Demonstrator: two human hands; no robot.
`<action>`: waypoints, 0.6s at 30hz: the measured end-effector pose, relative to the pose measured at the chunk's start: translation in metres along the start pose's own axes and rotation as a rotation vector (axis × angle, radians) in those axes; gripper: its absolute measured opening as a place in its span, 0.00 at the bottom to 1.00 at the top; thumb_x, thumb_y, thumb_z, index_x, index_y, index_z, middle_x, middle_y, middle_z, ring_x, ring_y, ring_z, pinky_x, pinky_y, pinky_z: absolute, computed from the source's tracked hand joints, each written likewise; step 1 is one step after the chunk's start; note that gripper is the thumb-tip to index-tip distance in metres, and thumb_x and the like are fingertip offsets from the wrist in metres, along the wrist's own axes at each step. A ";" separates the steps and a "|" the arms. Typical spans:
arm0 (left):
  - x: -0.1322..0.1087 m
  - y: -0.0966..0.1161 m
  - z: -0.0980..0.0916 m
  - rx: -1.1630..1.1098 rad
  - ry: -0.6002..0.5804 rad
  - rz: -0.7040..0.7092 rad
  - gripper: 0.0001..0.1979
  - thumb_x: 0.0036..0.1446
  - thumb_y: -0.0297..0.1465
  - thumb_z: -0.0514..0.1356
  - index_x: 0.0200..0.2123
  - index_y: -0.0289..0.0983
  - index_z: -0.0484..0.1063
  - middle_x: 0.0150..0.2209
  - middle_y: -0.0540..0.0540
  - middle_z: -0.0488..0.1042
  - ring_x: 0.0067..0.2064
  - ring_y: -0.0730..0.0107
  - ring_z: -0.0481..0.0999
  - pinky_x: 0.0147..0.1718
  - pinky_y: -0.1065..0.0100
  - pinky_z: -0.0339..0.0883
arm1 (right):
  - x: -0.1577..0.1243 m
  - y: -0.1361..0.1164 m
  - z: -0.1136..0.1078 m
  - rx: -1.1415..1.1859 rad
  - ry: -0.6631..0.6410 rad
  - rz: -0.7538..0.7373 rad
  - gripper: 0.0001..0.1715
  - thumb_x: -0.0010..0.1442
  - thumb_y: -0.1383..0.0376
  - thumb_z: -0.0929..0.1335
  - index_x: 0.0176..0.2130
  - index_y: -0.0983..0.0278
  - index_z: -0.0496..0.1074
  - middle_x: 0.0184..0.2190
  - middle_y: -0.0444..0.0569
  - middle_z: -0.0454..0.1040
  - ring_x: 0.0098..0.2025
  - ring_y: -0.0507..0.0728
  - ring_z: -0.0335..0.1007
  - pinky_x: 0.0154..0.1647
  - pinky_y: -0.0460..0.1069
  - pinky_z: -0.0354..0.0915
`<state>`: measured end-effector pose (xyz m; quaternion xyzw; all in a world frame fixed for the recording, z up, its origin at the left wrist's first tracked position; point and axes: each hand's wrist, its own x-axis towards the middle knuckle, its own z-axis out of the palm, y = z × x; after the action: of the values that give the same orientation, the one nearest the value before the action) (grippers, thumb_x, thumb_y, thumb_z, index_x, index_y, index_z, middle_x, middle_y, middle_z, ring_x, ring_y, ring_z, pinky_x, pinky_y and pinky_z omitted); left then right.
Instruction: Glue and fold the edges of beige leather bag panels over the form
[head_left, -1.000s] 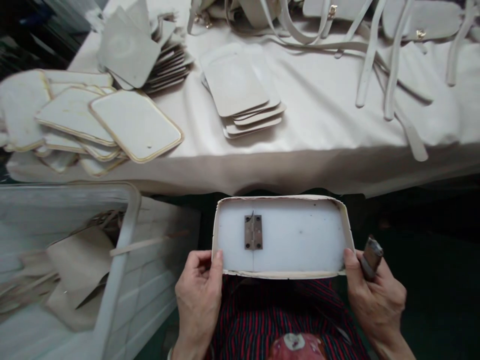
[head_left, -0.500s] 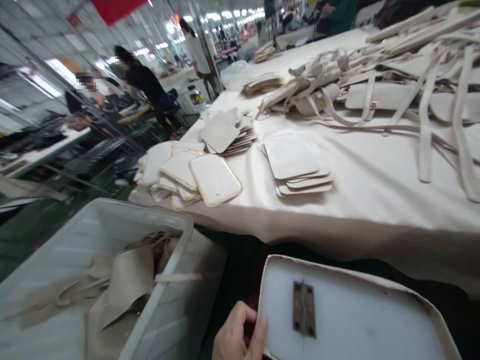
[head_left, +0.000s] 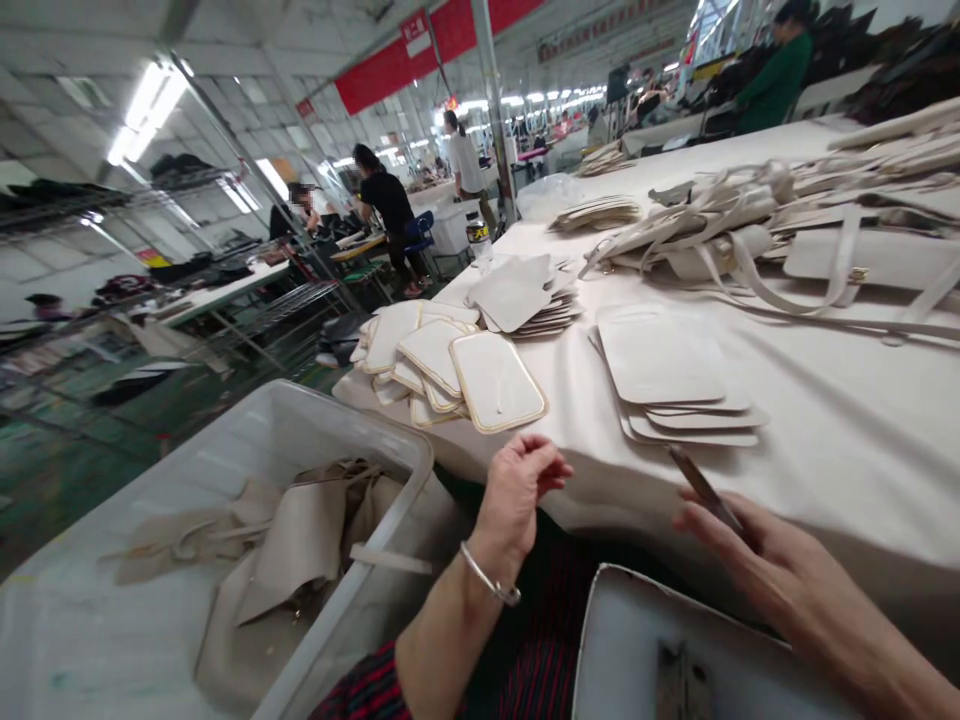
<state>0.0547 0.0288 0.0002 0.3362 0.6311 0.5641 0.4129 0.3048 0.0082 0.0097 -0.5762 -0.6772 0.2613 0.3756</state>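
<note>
My left hand, with a bangle at its wrist, hovers at the table's front edge, fingers curled together; whatever they may hold is too small to make out. To its right, my right hand grips a thin dark brown tool that points up and left. Below the hands stands a white board with a raised rim, a metal hinge on it. Just beyond my left hand lie cream panels with yellowish edges. A stack of plain pale panels sits beyond the tool.
A translucent bin holding beige pieces stands at the left. More stacked panels and strapped beige bags lie farther back on the cloth-covered table. People work in the background.
The view has swung left and up. My left hand has come higher into view, over the table edge, and my right hand has appeared with the brown tool. The rimmed board sits lower.
</note>
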 end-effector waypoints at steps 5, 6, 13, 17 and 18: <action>0.007 -0.009 -0.018 0.093 0.328 0.154 0.09 0.55 0.30 0.59 0.39 0.34 0.67 0.38 0.43 0.73 0.42 0.66 0.74 0.45 0.62 0.68 | 0.047 -0.030 0.063 -0.141 -0.271 -0.008 0.25 0.57 0.47 0.68 0.44 0.64 0.74 0.33 0.52 0.78 0.33 0.61 0.75 0.29 0.51 0.67; 0.022 -0.007 -0.029 0.121 0.411 0.194 0.10 0.55 0.29 0.59 0.42 0.34 0.66 0.43 0.42 0.72 0.46 0.64 0.72 0.48 0.60 0.66 | 0.052 -0.039 0.076 -0.224 -0.292 -0.097 0.27 0.56 0.50 0.70 0.48 0.64 0.72 0.39 0.54 0.78 0.37 0.63 0.76 0.33 0.52 0.68; 0.122 0.020 -0.070 0.237 0.387 0.305 0.18 0.61 0.35 0.59 0.53 0.36 0.66 0.53 0.41 0.68 0.52 0.59 0.70 0.49 0.52 0.68 | 0.093 -0.100 0.166 -0.562 -0.415 -0.533 0.23 0.63 0.67 0.63 0.57 0.64 0.63 0.57 0.63 0.65 0.42 0.62 0.76 0.39 0.52 0.68; 0.135 0.023 -0.081 0.221 0.244 0.205 0.17 0.61 0.37 0.59 0.51 0.35 0.68 0.50 0.42 0.71 0.49 0.62 0.73 0.48 0.53 0.70 | 0.132 -0.110 0.151 -0.577 -0.305 -0.471 0.17 0.66 0.72 0.56 0.45 0.66 0.70 0.43 0.58 0.75 0.40 0.60 0.76 0.36 0.50 0.65; 0.134 0.025 -0.085 0.204 0.214 0.182 0.17 0.61 0.37 0.59 0.50 0.34 0.69 0.49 0.42 0.71 0.49 0.62 0.73 0.48 0.53 0.69 | 0.139 -0.107 0.138 -0.585 -0.235 -0.440 0.19 0.67 0.72 0.54 0.47 0.67 0.69 0.42 0.59 0.75 0.41 0.61 0.75 0.36 0.50 0.64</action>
<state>-0.0804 0.1147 0.0074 0.3701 0.6922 0.5650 0.2543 0.1233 0.1335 0.0430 -0.4658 -0.8692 0.0346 0.1622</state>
